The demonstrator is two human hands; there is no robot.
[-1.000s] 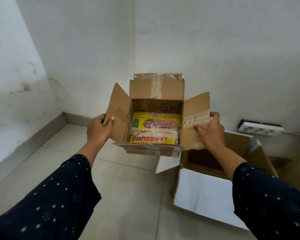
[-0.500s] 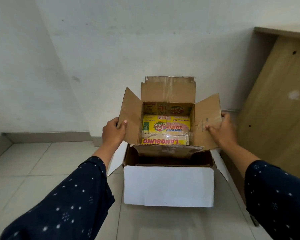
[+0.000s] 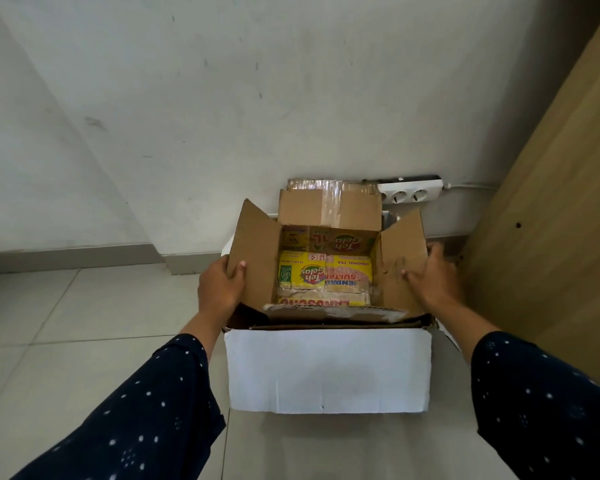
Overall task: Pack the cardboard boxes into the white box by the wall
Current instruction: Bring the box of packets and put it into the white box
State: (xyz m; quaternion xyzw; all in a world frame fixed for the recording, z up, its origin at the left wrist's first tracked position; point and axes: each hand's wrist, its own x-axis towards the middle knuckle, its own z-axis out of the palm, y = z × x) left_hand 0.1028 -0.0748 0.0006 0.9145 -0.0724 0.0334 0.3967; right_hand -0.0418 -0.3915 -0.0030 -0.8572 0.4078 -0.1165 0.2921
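A brown cardboard box (image 3: 257, 254) with its four flaps open sits low inside the top of the white box (image 3: 326, 372) on the floor by the wall. Yellow tea cartons (image 3: 323, 275) fill the brown box. My left hand (image 3: 219, 289) grips the brown box's left flap, thumb over its edge. My right hand (image 3: 430, 278) lies against the outside of the right flap with the fingers spread; whether it still grips is unclear. The bottom of the brown box is hidden behind the white box's front wall.
A white power strip (image 3: 413, 194) lies along the wall just behind the boxes. A wooden cabinet side (image 3: 551, 209) stands close on the right. Grey floor tiles (image 3: 84, 323) spread to the left and in front.
The brown box has gone from over the bare floor to above the white box, then down into it. My right hand's fingers have loosened on the right flap.
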